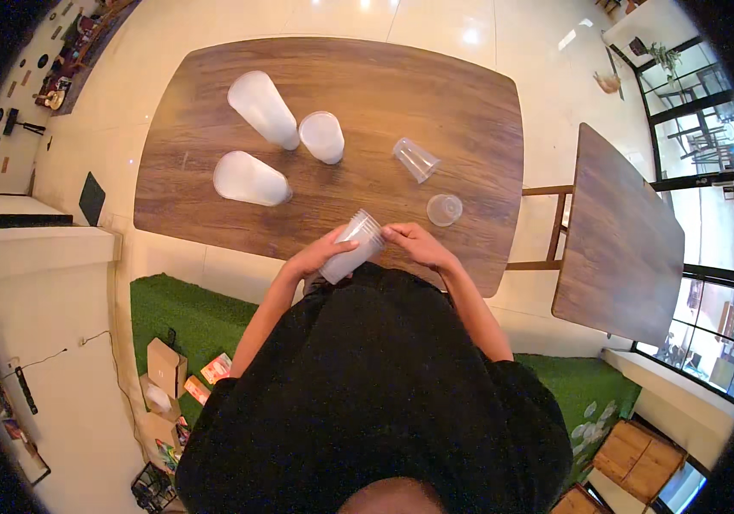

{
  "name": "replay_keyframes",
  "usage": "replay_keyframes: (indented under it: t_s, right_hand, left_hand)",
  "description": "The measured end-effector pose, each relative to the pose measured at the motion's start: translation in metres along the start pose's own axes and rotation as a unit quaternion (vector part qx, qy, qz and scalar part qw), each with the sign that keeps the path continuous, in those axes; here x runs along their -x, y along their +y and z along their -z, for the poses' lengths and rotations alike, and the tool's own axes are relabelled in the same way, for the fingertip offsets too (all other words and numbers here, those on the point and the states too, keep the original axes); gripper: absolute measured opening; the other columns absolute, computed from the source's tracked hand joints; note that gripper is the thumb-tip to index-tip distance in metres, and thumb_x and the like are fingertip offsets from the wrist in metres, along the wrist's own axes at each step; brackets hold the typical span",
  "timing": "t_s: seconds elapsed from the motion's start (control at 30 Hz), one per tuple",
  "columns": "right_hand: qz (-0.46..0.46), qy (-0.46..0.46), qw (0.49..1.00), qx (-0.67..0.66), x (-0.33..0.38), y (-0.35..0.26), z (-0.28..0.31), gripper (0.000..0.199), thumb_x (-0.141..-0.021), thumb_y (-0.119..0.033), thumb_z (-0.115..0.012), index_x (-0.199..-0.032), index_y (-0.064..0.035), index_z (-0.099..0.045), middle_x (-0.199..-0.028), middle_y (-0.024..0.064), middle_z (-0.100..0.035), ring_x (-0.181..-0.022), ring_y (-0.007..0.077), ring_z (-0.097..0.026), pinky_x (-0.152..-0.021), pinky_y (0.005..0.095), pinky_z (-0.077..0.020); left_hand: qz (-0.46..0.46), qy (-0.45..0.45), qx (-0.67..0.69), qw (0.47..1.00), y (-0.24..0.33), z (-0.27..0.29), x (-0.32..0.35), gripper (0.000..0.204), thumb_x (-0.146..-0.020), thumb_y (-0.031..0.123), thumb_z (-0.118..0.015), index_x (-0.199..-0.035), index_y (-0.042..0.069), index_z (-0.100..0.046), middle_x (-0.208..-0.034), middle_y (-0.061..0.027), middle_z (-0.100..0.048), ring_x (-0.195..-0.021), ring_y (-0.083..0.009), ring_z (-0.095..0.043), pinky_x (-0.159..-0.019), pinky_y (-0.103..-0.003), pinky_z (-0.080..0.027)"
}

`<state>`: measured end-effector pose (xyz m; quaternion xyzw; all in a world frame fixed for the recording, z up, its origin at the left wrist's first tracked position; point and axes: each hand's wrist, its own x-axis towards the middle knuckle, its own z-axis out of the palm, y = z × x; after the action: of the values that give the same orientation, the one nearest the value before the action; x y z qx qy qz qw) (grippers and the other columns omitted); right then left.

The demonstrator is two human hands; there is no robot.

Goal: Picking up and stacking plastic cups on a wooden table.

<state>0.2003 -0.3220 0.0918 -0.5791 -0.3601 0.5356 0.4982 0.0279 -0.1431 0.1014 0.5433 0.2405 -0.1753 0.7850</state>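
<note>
A short stack of clear plastic cups [351, 250] is held tilted at the near edge of the wooden table [375, 103]. My left hand [322, 254] wraps round its side, thumb across the cups. At the rim end, the fingers of my right hand [418, 245] pinch the stacked rims. Beyond and to the right, one clear cup [416, 160] lies on its side. Closer to my right hand is another clear cup [445, 210], its round end facing up.
Three taller stacks of cups stand on the table's left half: a long stack [264, 111], a shorter stack [322, 137] and a near stack [251, 178]. A second wooden table [620, 231] is off to the right. Cardboard boxes [165, 367] sit on green turf at lower left.
</note>
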Motion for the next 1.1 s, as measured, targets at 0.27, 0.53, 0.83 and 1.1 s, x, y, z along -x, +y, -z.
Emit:
replay_keyframes:
  t_s: [0.27, 0.53, 0.83, 1.1]
  right_hand:
    - [0.025, 0.263, 0.958, -0.115, -0.046, 0.026, 0.029, 0.032, -0.093, -0.029, -0.055, -0.109, -0.0013, -0.06, -0.093, 0.003, -0.061, -0.085, 0.0126, -0.056, -0.081, 0.028, -0.0455]
    - [0.004, 0.606, 0.712, 0.354, -0.101, 0.082, 0.112, 0.054, -0.072, -0.027, -0.07, -0.114, -0.0009, -0.05, -0.101, 0.0209, -0.057, -0.095, 0.0356, -0.055, -0.085, 0.0419, -0.0446]
    - [-0.091, 0.58, 0.783, 0.203, -0.116, 0.152, 0.162, 0.069, -0.07, -0.025, -0.076, -0.123, 0.0015, -0.04, -0.097, 0.0192, -0.061, -0.089, 0.0277, -0.061, -0.08, 0.0362, -0.0473]
    - [0.203, 0.546, 0.79, -0.192, -0.081, 0.007, 0.096, 0.035, -0.089, -0.008, -0.059, -0.119, 0.0044, -0.047, -0.099, 0.0096, -0.063, -0.092, 0.0156, -0.06, -0.083, 0.0273, -0.0463]
  left_hand:
    - [0.004, 0.014, 0.086, 0.996, -0.005, 0.002, -0.004, 0.058, -0.088, 0.038, -0.058, -0.13, 0.005, -0.036, -0.096, -0.0089, -0.055, -0.069, -0.0176, -0.061, -0.056, -0.03, -0.051]
    - [-0.009, 0.031, 0.042, 0.999, -0.014, 0.002, -0.007, 0.057, -0.089, 0.039, -0.058, -0.129, 0.006, -0.036, -0.094, -0.0086, -0.055, -0.063, -0.0179, -0.06, -0.055, -0.03, -0.051]
    - [-0.021, 0.057, 0.068, 0.996, 0.001, -0.009, -0.005, 0.057, -0.088, 0.04, -0.058, -0.128, 0.006, -0.037, -0.096, -0.009, -0.055, -0.068, -0.0186, -0.06, -0.057, -0.031, -0.053]
    - [-0.071, 0.084, 0.102, 0.989, -0.007, -0.003, -0.002, 0.055, -0.089, 0.039, -0.058, -0.126, 0.005, -0.038, -0.093, -0.008, -0.055, -0.066, -0.0183, -0.061, -0.056, -0.031, -0.053]
